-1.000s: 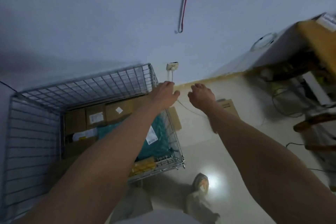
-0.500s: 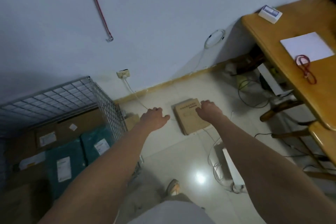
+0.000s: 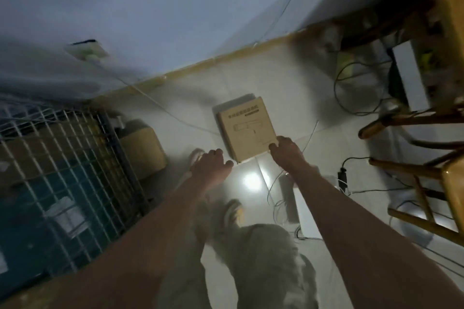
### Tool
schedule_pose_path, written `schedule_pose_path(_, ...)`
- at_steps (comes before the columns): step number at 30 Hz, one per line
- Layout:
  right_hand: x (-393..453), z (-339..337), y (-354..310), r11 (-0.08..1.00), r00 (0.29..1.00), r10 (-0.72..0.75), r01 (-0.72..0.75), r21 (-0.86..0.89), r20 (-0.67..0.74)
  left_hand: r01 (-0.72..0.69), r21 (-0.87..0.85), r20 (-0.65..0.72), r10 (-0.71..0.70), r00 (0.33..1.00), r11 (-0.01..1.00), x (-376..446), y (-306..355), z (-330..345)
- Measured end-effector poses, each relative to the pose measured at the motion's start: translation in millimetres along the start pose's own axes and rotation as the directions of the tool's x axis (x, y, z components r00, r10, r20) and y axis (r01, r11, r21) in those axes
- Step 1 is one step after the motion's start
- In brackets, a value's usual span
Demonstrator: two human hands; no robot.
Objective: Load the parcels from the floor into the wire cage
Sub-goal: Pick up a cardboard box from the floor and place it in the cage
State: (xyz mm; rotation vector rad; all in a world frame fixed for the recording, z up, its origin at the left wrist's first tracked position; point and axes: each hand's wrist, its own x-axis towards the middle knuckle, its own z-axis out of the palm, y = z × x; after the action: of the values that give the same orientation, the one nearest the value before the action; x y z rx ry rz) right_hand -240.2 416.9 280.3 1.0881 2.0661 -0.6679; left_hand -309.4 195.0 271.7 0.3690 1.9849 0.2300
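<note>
**Hands reaching a floor parcel**

Wire cage (image 3: 75, 163) at left of frame, holding teal and brown parcels. 1 brown box (image 3: 141, 148) just beside it on the floor. Left hand (image 3: 209, 165) center, fingers loosely curled, empty. Cardboard parcel (image 3: 247, 129) on the tiles, center. Right hand (image 3: 285, 149) touches its near right corner; grip unclear.

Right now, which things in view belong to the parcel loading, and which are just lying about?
Part of the job:
flat cardboard parcel on the floor
smaller brown box beside the cage
wire cage, already holding parcels
left hand, near the parcel
right hand, at the parcel's near corner

Lying about:
loose cables
wooden table
wall socket
</note>
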Motion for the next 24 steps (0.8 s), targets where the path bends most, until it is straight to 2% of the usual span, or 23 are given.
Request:
schedule_pose_path(3,79,19,26,0.997,0.999,0.046,-0.044,0.065,-0.019,0.039,-0.128,0.034,-0.035,0.999,0.991,62,7,38)
schedule_pose_path(8,223,74,79,0.995,0.996,0.085,-0.087,0.053,0.035,0.174,-0.218,0.084,-0.159,0.984,0.96,192,-12,108)
schedule_pose_path(10,279,95,93,0.993,0.995,0.094,-0.096,0.068,0.032,0.261,-0.34,0.105,-0.239,0.965,0.904,245,-18,132)
schedule_pose_path(13,352,123,109,0.994,0.998,0.056,-0.055,0.093,-0.009,0.349,-0.537,0.117,-0.342,0.932,0.768,326,-22,159)
schedule_pose_path(16,410,148,122,0.973,0.997,0.083,-0.082,0.214,0.005,0.383,-0.634,0.14,-0.388,0.911,0.671,398,-34,193)
schedule_pose_path(18,437,166,131,0.951,0.995,0.096,-0.101,0.293,0.032,0.367,-0.75,0.147,-0.402,0.904,0.55,426,-32,206)
schedule_pose_path(20,452,176,136,0.912,0.993,0.104,-0.117,0.392,0.053,0.314,-0.882,0.144,-0.435,0.889,0.35,442,-25,214)
schedule_pose_path(22,455,177,140,0.86,0.991,0.103,-0.131,0.494,0.082,0.247,-0.956,0.148,-0.471,0.87,0.157,449,-19,219)
schedule_pose_path(24,451,173,143,0.806,0.988,0.092,-0.146,0.573,0.123,0.18,-0.983,0.143,-0.508,0.849,0.022,449,-16,220)
